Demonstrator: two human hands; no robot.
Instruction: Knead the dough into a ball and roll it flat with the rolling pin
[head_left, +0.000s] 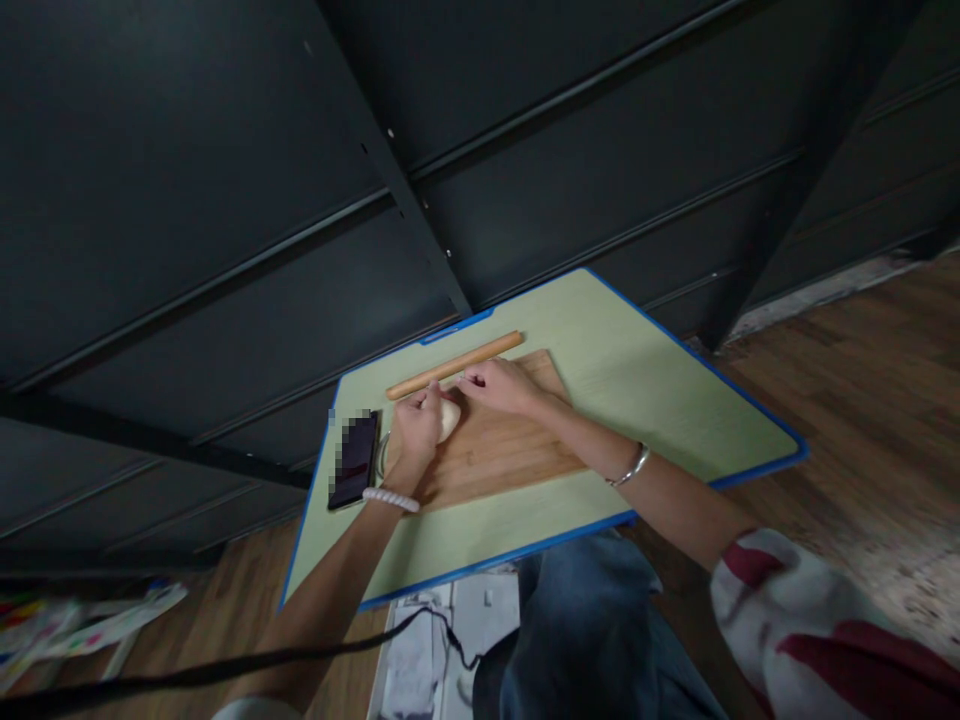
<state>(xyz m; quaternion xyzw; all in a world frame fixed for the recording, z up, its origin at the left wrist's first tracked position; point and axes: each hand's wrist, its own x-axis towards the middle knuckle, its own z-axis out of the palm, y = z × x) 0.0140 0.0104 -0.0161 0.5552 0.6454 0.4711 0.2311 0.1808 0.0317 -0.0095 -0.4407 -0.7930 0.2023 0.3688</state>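
Note:
My left hand [420,425] is curled around a pale, rounded lump of dough [450,420] at the left side of the wooden cutting board [502,450]. Its fingers cover part of the lump. Just to the right, near the board's far edge, my right hand [495,385] is closed in a pinch. Whatever lies between those fingertips is too small to make out. A wooden rolling pin [454,365] lies beyond both hands, along the far edge of the board.
The board rests on a pale green folding table [630,370] with a blue rim. A dark phone [356,460] lies left of the board, beside a partly hidden round rim [383,455]. Dark metal panels [600,200] stand behind the table. A black cable [300,655] crosses below.

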